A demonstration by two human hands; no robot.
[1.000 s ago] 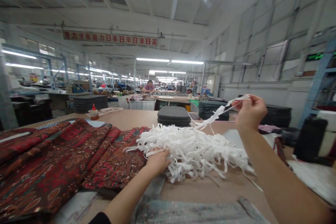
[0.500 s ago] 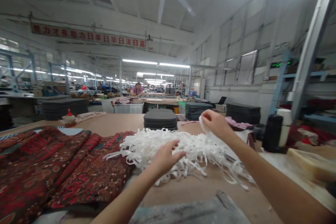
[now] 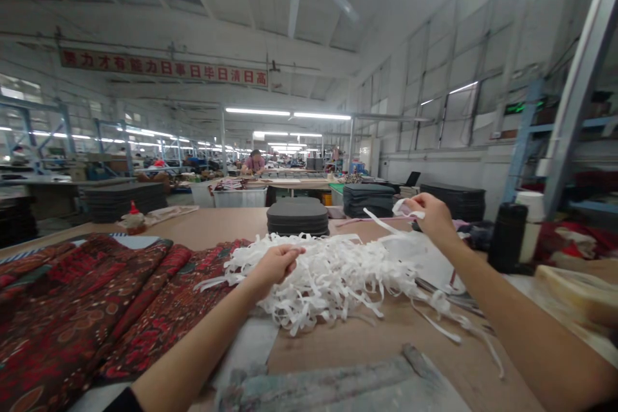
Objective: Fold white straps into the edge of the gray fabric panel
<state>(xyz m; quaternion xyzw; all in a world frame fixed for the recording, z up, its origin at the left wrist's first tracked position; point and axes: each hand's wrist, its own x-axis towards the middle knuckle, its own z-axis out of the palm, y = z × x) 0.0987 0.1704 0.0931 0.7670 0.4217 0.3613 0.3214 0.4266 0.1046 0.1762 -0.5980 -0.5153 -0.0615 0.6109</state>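
A tangled heap of white strips [image 3: 333, 273] lies on the wooden table [image 3: 367, 354]. My left hand [image 3: 273, 265] rests on the heap's left side, fingers curled into the strips. My right hand [image 3: 429, 215] is raised above the heap's right end, pinching one white strip [image 3: 386, 224] that trails down into the pile. Folded red patterned fabric [image 3: 96, 309] lies to the left of the heap.
A stack of dark grey pads [image 3: 298, 217] stands behind the heap, with more stacks [image 3: 369, 198] further back. A black bottle [image 3: 506, 237] stands at the right, a red-capped bottle [image 3: 134, 217] at the left. A worn grey board [image 3: 328, 383] lies at the near edge. A person works far behind.
My right hand dropped to the heap, then rose again to the right drawing out a strip. My left hand lifted off the pile, then closed on its left part.
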